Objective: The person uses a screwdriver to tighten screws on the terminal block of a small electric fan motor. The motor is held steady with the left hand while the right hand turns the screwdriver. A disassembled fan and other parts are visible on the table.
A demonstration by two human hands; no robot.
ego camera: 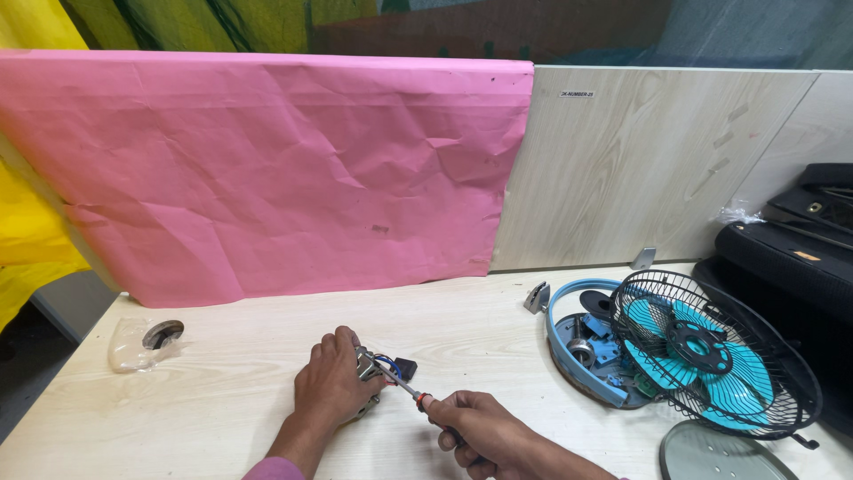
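Viewed from above, across a pale wood-grain worktop (pixel 498 320). Seen near the middle front: a small metal motor part (pixel 371 366) with blue and red wires and a dark plug, lying on the worktop and pinned under the left hand (pixel 330 384). Left hand arched, palm down, fingers curled over the part's near-left side, grip clenched on it. Right hand (pixel 471 429) low at the near edge, wrist angled in from the right, grip closed around the handle of a thin screwdriver (pixel 404 388); shaft slanted up and left, tip touching the part.

Judged as the screw-working step, tip seated or being seated at a fastener; exact screw too small to make out. Next move likely to call for steady downward pressure, a firm hold from the left hand, and the shaft kept in line with the screw.

Further right, well apart: a dismantled teal desk fan (pixel 702 351) with black wire grille, resting beside a blue housing ring (pixel 569 342). Far left: a clear plastic bag (pixel 133 347). Behind, a crumpled pink paper sheet (pixel 267 169) against the partition.
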